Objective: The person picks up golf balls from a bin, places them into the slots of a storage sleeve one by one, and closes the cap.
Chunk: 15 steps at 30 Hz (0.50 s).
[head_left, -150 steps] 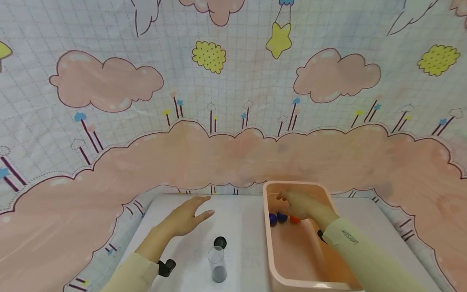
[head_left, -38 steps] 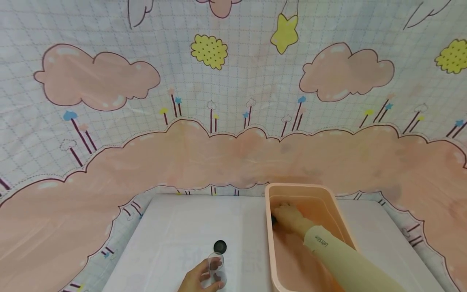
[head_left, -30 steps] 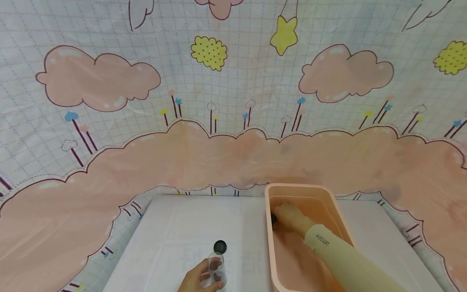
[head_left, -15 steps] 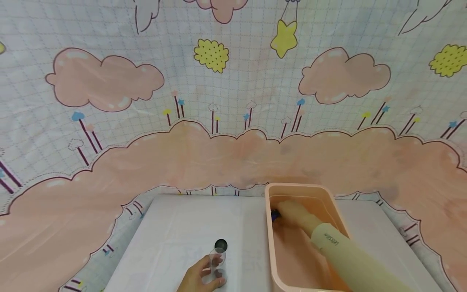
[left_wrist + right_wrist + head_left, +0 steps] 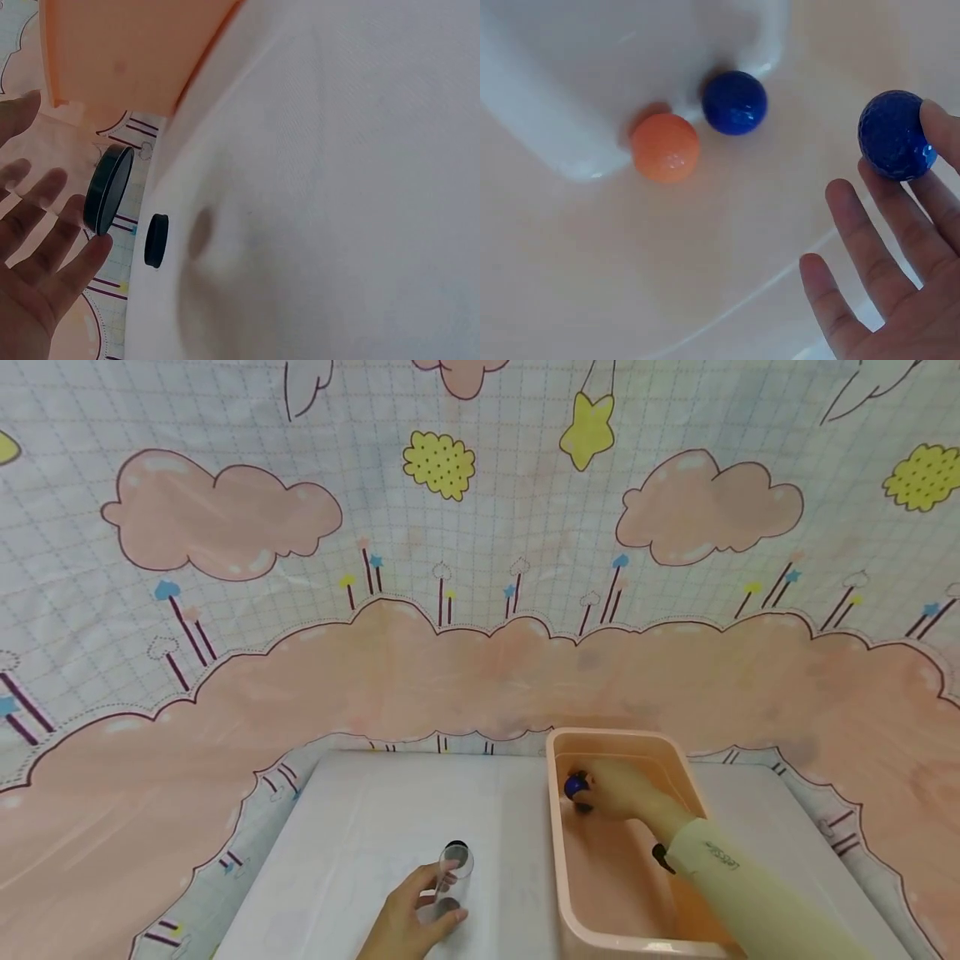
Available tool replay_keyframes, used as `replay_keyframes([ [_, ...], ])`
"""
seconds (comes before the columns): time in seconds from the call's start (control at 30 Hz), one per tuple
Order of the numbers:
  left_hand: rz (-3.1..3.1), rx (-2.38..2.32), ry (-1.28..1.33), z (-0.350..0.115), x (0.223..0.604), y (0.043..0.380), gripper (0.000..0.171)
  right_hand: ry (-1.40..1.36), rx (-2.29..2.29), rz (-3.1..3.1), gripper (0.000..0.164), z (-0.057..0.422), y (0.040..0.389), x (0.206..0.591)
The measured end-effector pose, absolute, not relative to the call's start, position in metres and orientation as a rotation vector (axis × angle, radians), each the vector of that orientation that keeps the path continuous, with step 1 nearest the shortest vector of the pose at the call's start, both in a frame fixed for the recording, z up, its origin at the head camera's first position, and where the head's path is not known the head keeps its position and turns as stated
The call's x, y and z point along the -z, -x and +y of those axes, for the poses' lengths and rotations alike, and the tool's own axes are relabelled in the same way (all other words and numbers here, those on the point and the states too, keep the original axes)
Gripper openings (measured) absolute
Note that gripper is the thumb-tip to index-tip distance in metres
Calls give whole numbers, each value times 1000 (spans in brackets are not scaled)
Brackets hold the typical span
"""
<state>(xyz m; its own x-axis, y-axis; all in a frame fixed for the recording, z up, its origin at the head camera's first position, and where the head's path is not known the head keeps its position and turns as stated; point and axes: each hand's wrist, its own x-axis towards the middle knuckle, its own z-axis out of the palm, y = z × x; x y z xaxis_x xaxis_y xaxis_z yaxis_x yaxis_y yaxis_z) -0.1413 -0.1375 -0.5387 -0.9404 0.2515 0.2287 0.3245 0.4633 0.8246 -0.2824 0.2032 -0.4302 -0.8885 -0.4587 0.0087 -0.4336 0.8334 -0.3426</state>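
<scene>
My right hand (image 5: 617, 789) pinches a blue golf ball (image 5: 576, 786) between thumb and fingertips inside the peach plastic bin (image 5: 558, 877). In the right wrist view the dimpled ball (image 5: 892, 139) is raised off the bin floor, with the ring and little fingers spread. Another blue ball (image 5: 735, 103) and an orange ball (image 5: 665, 148) lie on the floor by the bin wall. My left hand (image 5: 401, 914) holds a clear cylinder (image 5: 454, 881) with a dark bottom disc (image 5: 109, 191) by its side. A black round cap (image 5: 156, 240) lies on the table just beyond it.
The bin stands on the right half of the white table (image 5: 375, 802), its long wall beside the cylinder. A curtain (image 5: 480, 685) printed with clouds hangs behind the table's far edge and drapes down past its sides.
Five seconds ago both hands held nothing; the left now holds the cylinder. Since half a second ago, the right hand has risen with a blue ball, and the cylinder has shifted slightly away from me.
</scene>
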Motion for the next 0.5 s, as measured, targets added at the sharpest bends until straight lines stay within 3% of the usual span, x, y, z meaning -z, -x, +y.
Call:
replay_keyframes([
  [0.17,-2667,1511,487,-136,525,139,58,528,664,2891,37,208,275,417],
  [0.5,-2665,1475,511,-133,503,135,60,513,798,2924,41,214,255,398],
])
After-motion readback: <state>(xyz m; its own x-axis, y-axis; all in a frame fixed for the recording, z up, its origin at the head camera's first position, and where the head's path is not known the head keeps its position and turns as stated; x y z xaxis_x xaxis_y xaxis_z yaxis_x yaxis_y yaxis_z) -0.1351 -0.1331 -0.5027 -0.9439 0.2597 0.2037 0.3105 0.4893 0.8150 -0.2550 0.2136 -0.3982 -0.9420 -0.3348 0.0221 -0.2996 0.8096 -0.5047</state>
